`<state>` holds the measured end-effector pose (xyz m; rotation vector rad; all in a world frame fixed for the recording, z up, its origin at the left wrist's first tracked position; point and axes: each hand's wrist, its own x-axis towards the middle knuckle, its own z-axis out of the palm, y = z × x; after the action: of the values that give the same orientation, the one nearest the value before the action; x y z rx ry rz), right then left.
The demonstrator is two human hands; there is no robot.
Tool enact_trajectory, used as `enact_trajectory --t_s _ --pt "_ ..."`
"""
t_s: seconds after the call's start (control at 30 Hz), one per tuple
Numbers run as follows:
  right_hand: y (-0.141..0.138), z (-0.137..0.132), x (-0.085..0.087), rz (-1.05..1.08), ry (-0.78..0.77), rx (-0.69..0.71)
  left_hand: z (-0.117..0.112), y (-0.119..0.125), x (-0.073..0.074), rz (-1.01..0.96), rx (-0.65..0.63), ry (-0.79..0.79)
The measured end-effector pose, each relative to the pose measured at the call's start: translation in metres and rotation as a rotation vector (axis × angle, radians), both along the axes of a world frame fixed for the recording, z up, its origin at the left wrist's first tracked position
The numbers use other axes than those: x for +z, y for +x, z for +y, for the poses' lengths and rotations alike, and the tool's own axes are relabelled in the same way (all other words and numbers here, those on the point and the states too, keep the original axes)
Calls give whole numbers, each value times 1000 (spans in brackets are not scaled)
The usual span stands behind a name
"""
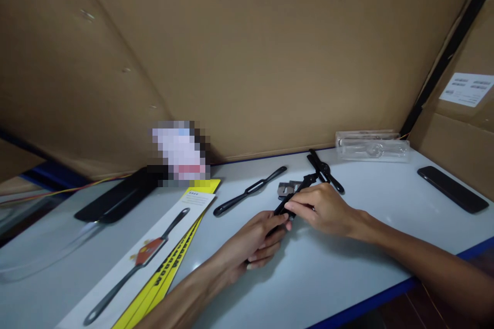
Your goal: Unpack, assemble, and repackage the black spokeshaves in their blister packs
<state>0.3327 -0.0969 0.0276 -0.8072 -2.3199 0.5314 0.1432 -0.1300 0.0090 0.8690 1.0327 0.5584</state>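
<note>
Both hands meet over a white table [347, 262] around a slim black tool [299, 191]. My left hand [254, 241] is curled round the tool's near end. My right hand [322, 209] pinches the tool a little farther along, fingers pressed together. The tool's far end lies beside a small grey metal part [284, 188]. A black handle piece [250, 190] lies to the left of it, and another black piece [324, 169] lies just behind it.
A yellow and white packaging card [154, 262] showing the tool lies at the left. Black plastic trays [116, 196] sit behind it. A clear plastic blister [370, 145] and a black phone [452, 188] lie at the right. Cardboard [247, 51] walls the back.
</note>
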Motion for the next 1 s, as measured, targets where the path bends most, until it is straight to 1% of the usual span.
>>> enact_trajectory --t_s 0.13,0.27,0.33,0.4,0.5,0.53,0.6,0.7,0.77,0.83,0.9,1.0 --pt "1 2 -3 -51 33 -13 0 1 1 4 -13 -4" --pt "3 3 -7 -124 142 -111 0 2 0 11 32 -3" --pt "2 3 -7 -137 158 -133 0 1 -2 14 35 -5" --pt "1 3 -6 -113 105 -105 0 1 -3 12 18 0" --pt "1 2 -4 -43 -31 -14 0 0 -3 0 9 18" --pt "1 2 -4 -33 -50 0 0 1 -3 -3 8 18" --pt "2 3 -6 -42 -14 -23 0 1 -3 -4 0 14" --pt "3 5 -9 -85 112 -103 1 0 -3 -6 -14 12" --pt "3 5 -10 -92 115 -109 1 0 -3 -3 -12 12" --pt "3 5 -8 -59 55 -90 0 0 -3 8 -2 10" --pt "5 6 -3 -25 22 -102 -2 2 -3 24 18 25" --pt "16 11 8 -78 119 -150 -6 6 -4 34 41 73"
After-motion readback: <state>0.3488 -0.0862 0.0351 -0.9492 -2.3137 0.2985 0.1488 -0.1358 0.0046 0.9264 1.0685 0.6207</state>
